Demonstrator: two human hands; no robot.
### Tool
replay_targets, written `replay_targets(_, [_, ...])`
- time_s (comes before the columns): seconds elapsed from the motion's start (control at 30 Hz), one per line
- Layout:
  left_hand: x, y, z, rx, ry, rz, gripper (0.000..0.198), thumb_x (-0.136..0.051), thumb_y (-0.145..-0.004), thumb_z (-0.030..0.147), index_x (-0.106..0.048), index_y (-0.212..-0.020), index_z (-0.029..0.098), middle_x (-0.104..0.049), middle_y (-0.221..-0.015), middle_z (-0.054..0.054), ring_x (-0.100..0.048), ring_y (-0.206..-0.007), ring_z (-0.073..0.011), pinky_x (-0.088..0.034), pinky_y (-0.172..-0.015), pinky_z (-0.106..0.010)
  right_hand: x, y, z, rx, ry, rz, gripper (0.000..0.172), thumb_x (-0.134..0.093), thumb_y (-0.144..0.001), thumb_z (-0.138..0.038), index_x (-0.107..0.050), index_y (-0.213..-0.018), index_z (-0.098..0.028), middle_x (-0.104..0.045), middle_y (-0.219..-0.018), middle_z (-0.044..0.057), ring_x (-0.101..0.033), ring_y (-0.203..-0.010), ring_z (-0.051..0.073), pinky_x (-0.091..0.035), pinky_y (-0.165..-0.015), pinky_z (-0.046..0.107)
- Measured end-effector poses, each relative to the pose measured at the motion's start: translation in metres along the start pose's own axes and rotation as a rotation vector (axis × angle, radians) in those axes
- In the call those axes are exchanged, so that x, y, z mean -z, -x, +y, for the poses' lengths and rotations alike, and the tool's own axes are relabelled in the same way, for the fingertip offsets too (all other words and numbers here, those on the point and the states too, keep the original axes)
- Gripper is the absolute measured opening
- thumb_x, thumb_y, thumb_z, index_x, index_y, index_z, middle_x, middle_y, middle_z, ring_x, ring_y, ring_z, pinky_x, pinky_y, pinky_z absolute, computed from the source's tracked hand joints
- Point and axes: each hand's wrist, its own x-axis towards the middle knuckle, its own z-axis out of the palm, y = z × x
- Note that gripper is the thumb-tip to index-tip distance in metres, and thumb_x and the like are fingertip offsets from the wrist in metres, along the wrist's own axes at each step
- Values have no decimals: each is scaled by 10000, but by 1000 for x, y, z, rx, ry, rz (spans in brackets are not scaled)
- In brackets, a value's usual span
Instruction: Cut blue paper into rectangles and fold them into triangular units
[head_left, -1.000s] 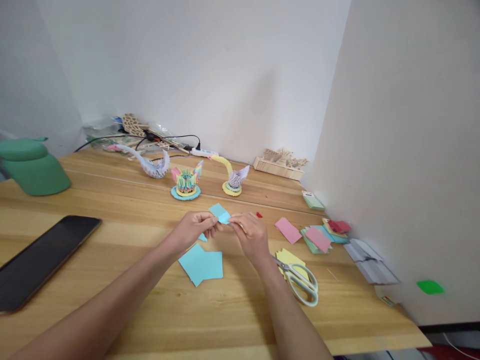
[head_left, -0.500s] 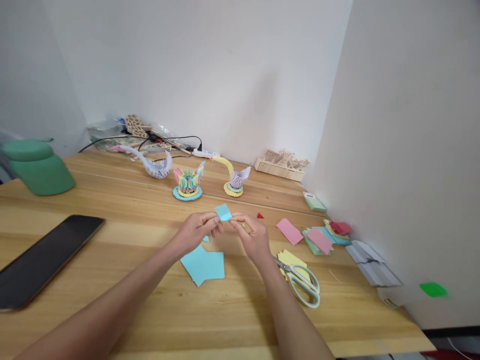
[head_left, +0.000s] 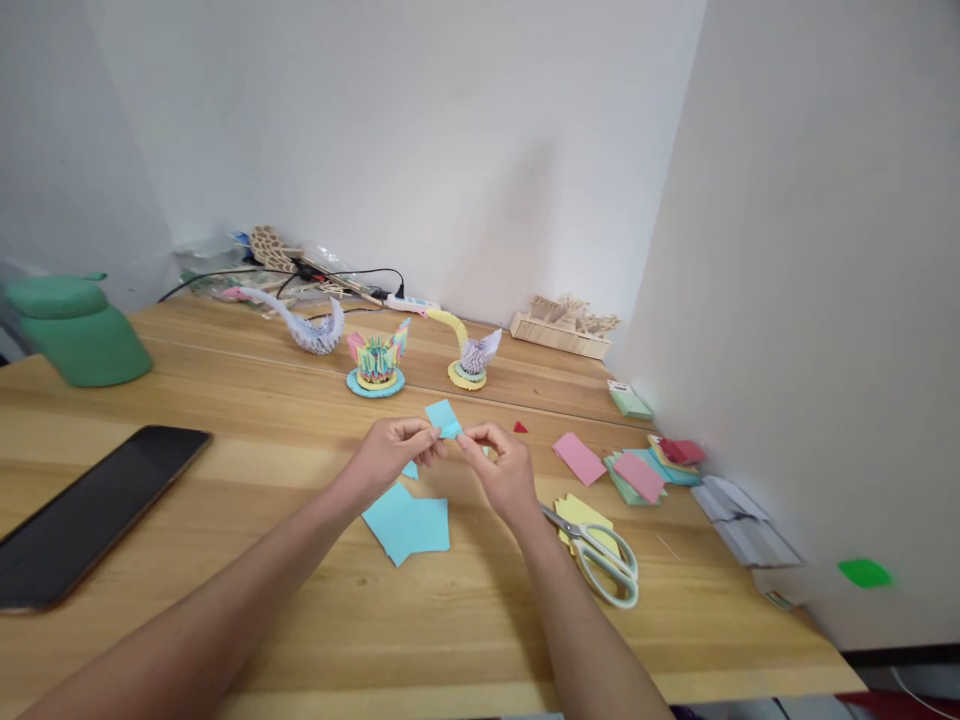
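Note:
Between my two hands, above the middle of the table, is a small piece of blue paper [head_left: 442, 417] with a crease near its lower edge. My left hand [head_left: 396, 450] pinches its lower left side. Thumb and fingers of my right hand [head_left: 501, 462] are closed on the lower right corner. Below the hands lie blue paper sheets [head_left: 409, 525], overlapping on the wood. A smaller blue scrap [head_left: 410, 469] shows under my left hand. Scissors [head_left: 600, 560] rest on yellow paper [head_left: 581, 513], right beside my right forearm.
Folded-paper swans [head_left: 319, 335] and a multicoloured one [head_left: 376, 362] stand farther back. Pink paper [head_left: 579, 458] and paper stacks [head_left: 636, 478] lie to the right. A phone [head_left: 97, 510] and a green container [head_left: 82, 335] are at left, a wooden box [head_left: 561, 333] by the wall.
The blue paper has tilted and shifted slightly left, with more of its upper part showing above the fingers. My right fingers have moved in closer to the left ones.

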Motion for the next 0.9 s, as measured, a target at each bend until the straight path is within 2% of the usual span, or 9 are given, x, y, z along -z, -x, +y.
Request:
replay_targets(0.33, [-2,5,3,-41,-1,10,224,-587,-689,337,-659,-569,162,-605,-525,-19,-523,-540,-139,-411,-531,-246,-8,-2,5,-212,-231,39,178,-597,-724,-322,-535,-637,-180,-543,-604,-35,-488,-590,118,-387,-587,244])
replay_targets(0.57, [-5,6,4,-56,-26,49,205,-605,-672,329,-668,-572,161,-625,-545,-17,-528,-540,-136,-422,-531,-242,-8,-2,6,-272,-393,45,182,-612,-712,-335,-526,-659,-183,-564,-645,-28,-552,-643,136,-428,-657,276])
replay_targets(0.9, [-5,6,-1,-66,-47,33,227,-593,-702,343,-669,-591,161,-634,-579,-22,-538,-569,-141,-420,-542,-243,-11,-1,7,-253,-396,93,215,-628,-724,-368,-519,-692,-186,-586,-662,-24,-597,-653,147,-451,-655,281])
